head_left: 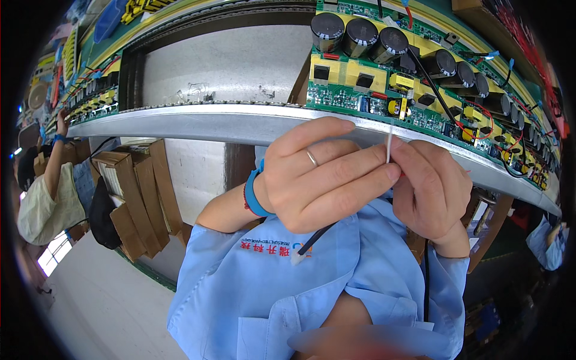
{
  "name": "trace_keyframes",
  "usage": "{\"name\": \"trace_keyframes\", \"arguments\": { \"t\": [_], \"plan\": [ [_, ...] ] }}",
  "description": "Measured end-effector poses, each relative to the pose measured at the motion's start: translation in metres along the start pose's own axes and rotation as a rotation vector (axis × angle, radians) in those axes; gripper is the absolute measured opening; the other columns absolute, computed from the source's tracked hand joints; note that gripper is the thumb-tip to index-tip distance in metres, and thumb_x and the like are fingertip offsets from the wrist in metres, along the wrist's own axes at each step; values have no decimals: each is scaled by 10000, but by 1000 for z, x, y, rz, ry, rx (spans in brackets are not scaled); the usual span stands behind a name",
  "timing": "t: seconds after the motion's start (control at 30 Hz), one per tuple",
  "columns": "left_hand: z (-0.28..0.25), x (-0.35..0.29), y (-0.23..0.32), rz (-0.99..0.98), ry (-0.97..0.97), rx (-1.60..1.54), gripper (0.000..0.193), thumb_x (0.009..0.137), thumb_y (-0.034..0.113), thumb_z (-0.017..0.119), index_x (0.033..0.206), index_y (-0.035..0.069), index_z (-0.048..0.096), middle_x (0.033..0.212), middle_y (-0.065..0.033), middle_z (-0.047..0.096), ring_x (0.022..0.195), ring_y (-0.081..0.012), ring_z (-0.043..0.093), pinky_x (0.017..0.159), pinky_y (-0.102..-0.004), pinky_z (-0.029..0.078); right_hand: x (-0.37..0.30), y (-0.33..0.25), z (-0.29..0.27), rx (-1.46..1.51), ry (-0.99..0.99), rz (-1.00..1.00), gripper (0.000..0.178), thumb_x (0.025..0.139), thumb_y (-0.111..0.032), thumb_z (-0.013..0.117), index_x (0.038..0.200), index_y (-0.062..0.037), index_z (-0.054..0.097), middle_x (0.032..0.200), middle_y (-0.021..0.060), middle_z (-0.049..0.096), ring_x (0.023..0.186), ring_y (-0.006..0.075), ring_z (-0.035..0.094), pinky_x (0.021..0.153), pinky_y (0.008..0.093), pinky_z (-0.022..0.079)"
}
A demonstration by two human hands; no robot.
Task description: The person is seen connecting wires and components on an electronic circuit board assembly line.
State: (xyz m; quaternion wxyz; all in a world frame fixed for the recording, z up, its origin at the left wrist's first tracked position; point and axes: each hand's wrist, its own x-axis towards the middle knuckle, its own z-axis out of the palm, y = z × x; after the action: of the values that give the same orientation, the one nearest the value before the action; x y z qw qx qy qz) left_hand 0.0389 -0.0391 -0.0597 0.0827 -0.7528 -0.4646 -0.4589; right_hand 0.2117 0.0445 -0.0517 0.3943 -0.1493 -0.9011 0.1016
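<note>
My left hand point(324, 177), with a ring and a blue wrist strap point(255, 195), is closed in a pinch. Opposite it, the fingertips of my right hand point(433, 186) are pinched too. Between them stands a thin white strip point(389, 150), upright, gripped by both hands; its exact kind is unclear. Below my left hand a black cable point(318, 238) with a whitish end hangs in front of the blue work shirt; whether the fingers hold it is hidden. Just beyond the hands lies a green circuit board point(336, 102) with black capacitors point(360, 39) and yellow-wrapped parts.
A metal rail point(240, 123) runs along the front of the boards. More circuit boards point(99, 90) line up at the far left, where another person's arm point(55, 153) reaches to them. Cardboard boxes point(144, 198) stand below the rail. Red wires point(531, 54) hang at the upper right.
</note>
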Motion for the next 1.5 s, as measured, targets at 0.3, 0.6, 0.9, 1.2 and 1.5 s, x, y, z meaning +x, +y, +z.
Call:
{"name": "trace_keyframes", "arguments": {
  "t": [0.3,0.6,0.9,1.2,1.5],
  "plan": [
    [3,-12,-2,-107,-24,-20,257,790,103,648,1039,48,684,846,-46,715,675,-122,643,880,-324,505,5,12,1,-47,-187,-92,318,691,-59,689,1005,-19,717,849,70,622,542,97,516,436,203,387],
    [3,-17,-18,-200,-163,123,303,689,168,700,965,44,713,963,-99,715,636,-95,595,656,-258,293,-3,17,8,-162,-259,-102,266,737,-56,695,999,-16,723,886,74,627,536,87,491,426,199,365],
    [1,-14,-19,-160,-292,128,278,737,165,693,978,29,715,979,-121,719,541,-51,502,599,-241,287,-3,24,7,-186,-254,-112,244,758,-65,696,996,-27,730,869,75,653,508,71,476,406,188,318],
    [3,-14,-17,-146,-310,135,248,759,155,704,970,25,720,971,-133,725,489,-38,459,584,-235,287,-6,28,14,-142,-210,-135,144,761,-68,663,894,-29,703,866,108,675,482,71,482,395,194,298],
    [2,-13,-16,-172,-310,126,235,755,162,707,950,32,727,960,-131,725,488,-38,462,598,-242,295,-6,28,14,-137,-223,-128,138,759,-73,664,888,-38,699,864,98,674,482,73,478,403,199,289]
  ]
}}
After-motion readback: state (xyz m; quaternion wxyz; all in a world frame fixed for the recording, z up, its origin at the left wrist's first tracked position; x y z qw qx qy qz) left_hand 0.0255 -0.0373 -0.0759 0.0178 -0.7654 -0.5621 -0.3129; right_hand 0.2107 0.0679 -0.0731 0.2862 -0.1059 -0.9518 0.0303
